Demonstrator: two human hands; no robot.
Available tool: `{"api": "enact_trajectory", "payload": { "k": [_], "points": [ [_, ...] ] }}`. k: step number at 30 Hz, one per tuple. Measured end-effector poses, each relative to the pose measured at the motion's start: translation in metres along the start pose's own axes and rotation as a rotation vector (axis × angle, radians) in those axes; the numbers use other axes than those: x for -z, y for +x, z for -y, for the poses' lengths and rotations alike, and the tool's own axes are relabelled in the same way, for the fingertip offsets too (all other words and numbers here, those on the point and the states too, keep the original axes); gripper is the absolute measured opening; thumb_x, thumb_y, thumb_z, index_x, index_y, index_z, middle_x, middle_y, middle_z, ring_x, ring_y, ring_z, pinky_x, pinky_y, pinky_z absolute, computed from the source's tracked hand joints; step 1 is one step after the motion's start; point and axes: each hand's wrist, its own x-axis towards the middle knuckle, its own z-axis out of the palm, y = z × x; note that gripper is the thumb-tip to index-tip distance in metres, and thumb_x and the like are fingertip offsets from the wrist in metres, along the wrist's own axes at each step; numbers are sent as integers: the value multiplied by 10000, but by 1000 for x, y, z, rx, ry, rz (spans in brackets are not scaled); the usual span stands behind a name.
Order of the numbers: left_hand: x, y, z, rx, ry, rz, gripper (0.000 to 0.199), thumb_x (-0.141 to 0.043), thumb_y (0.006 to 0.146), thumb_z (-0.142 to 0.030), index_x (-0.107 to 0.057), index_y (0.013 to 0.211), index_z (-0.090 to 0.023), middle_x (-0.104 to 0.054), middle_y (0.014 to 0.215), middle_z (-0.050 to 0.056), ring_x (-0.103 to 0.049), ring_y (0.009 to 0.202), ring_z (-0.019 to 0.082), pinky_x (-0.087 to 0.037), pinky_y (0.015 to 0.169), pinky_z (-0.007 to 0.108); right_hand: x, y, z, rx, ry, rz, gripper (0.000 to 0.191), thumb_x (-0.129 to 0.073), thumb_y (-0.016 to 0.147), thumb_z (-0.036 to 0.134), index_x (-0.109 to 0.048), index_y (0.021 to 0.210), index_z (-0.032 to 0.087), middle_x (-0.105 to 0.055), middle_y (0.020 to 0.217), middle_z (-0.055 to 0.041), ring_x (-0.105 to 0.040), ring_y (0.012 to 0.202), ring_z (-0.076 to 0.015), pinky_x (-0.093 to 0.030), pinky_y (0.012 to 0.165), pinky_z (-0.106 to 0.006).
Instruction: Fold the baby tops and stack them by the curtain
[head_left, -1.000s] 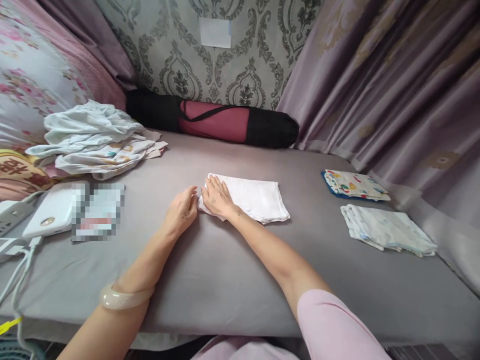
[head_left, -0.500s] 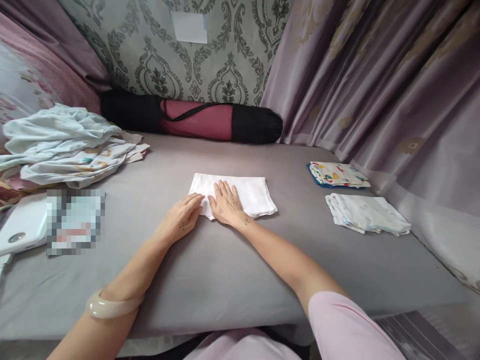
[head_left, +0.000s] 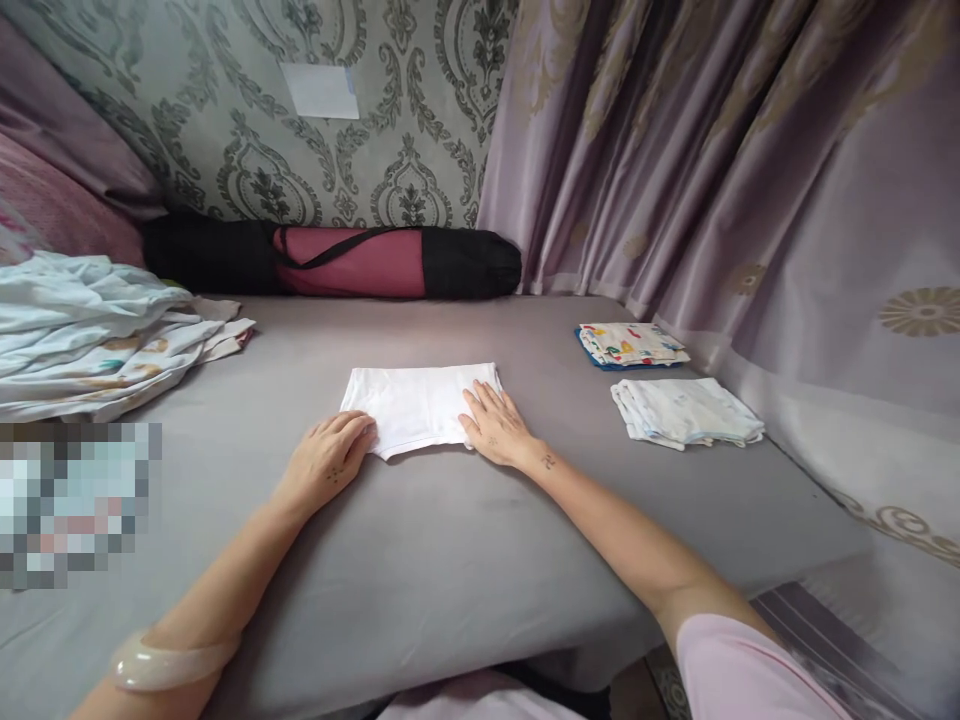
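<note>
A folded white cloth (head_left: 420, 405) lies flat on the grey sheet (head_left: 420, 560), in the middle of the view. My right hand (head_left: 499, 425) rests on its right end, palm down with the fingers spread. At the cloth's lower left corner is my left hand (head_left: 334, 455), its fingers together and curled over the edge. Whether its fingertips pinch the fabric is hidden.
Right of the cloth lie a folded colourful-print cloth (head_left: 634, 345) and a folded pale cloth (head_left: 686, 410). A rumpled pile of clothes (head_left: 97, 340) is at the left. A black and pink long bag (head_left: 352, 262) lies along the wall.
My right hand has slid from the cloth's middle to its right end. My left hand stays at the left corner. The view has turned a little to the right.
</note>
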Motion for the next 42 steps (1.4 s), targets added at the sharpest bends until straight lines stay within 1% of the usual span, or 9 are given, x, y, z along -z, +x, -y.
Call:
{"api": "enact_trajectory", "payload": {
  "k": [4,8,11,14,17,22,27,34,42],
  "points": [
    [6,10,-2,30,16,47,398,-299,977,-424,-638,1022,-220,-691,1135,102,-608,1075,280,-454,943,418,1,4,-4,17,98,-20,585,-351,1013,409,-369,1515,108,-216,1619,-172,-160,1506,-286,-107,1214,-488],
    [16,23,6,80,-106,112,381,-364,907,-447,-663,941,-214,-704,1053,96,-634,960,256,-480,871,365,16,15,-26,-17,354,-59,495,-437,981,317,-486,1440,137,-417,1536,-146,-378,1424,-222,-277,1175,-361],
    [22,31,15,286,-163,48,414,-424,832,-483,-677,975,-188,-693,1024,110,-645,889,244,-495,797,333,27,19,-50,-211,451,-152,426,-469,943,200,-576,1351,140,-619,1350,-134,-580,1239,-194,-418,1050,-285],
    [26,39,19,536,-158,-1,423,-477,775,-473,-685,984,-169,-706,935,103,-650,854,252,-489,747,320,28,21,-67,-373,445,-170,349,-499,920,180,-664,1226,146,-733,1117,-108,-683,1014,-174,-491,879,-235],
    [28,49,16,689,-166,40,373,-535,734,-448,-699,912,-165,-725,870,92,-655,822,259,-472,704,306,24,25,-72,-448,429,-162,258,-540,900,200,-725,1076,165,-757,921,-63,-695,813,-144,-484,714,-194],
    [32,63,5,781,-210,97,361,-571,712,-474,-703,841,-164,-723,812,95,-659,803,268,-444,629,291,21,37,-63,-471,392,-133,173,-600,847,212,-733,748,159,-700,675,-43,-653,673,-136,-401,588,-182],
    [28,70,2,871,-305,95,331,-646,650,-475,-694,762,-168,-667,640,64,-643,680,241,-425,544,276,24,46,-57,-489,323,-86,192,-625,820,271,-705,675,173,-710,706,-63,-654,730,-165,-370,570,-206],
    [16,71,24,929,-494,78,395,-724,543,-506,-690,720,-155,-593,520,30,-563,513,200,-382,455,275,23,43,-49,-418,351,-67,138,-634,807,315,-710,787,200,-736,833,-37,-668,800,-181,-424,638,-225],
    [22,72,21,779,-512,44,341,-745,543,-471,-658,701,-181,-561,477,-43,-508,505,144,-352,463,221,28,30,-34,-305,290,-124,227,-589,850,265,-669,1053,203,-718,1098,-85,-655,1022,-225,-467,831,-266]
  ]
}}
